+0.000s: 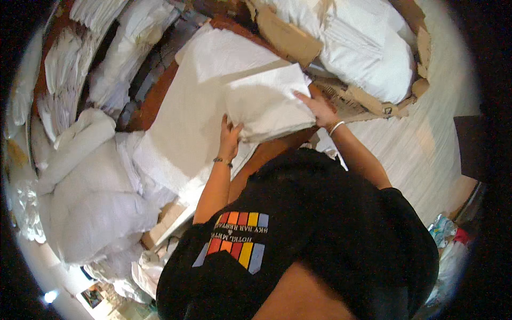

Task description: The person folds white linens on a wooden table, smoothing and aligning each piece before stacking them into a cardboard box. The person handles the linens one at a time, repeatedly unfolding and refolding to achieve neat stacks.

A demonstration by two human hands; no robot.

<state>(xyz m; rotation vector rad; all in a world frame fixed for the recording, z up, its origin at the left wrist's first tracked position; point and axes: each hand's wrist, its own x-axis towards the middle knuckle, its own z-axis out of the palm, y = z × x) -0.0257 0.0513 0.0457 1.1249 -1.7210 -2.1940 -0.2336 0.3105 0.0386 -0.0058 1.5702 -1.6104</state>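
A folded white cloth (268,100) lies over a larger spread of white cloth (192,104) on a brown wooden surface (160,94). At the folded cloth's near left corner is my left hand (231,138), fingers bent at its edge; whether they pinch the fabric cannot be told. My right hand (318,106) grips the right side of the folded cloth, its thumb on top and the other fingers partly hidden.
Beyond my right hand, a torn cardboard box (360,96) holds a large white bundle (364,48). Stacks of folded white cloth (66,60) fill shelves at the left. A big heap of white fabric (96,192) stands nearer on the left. Pale flooring (404,148) shows at right.
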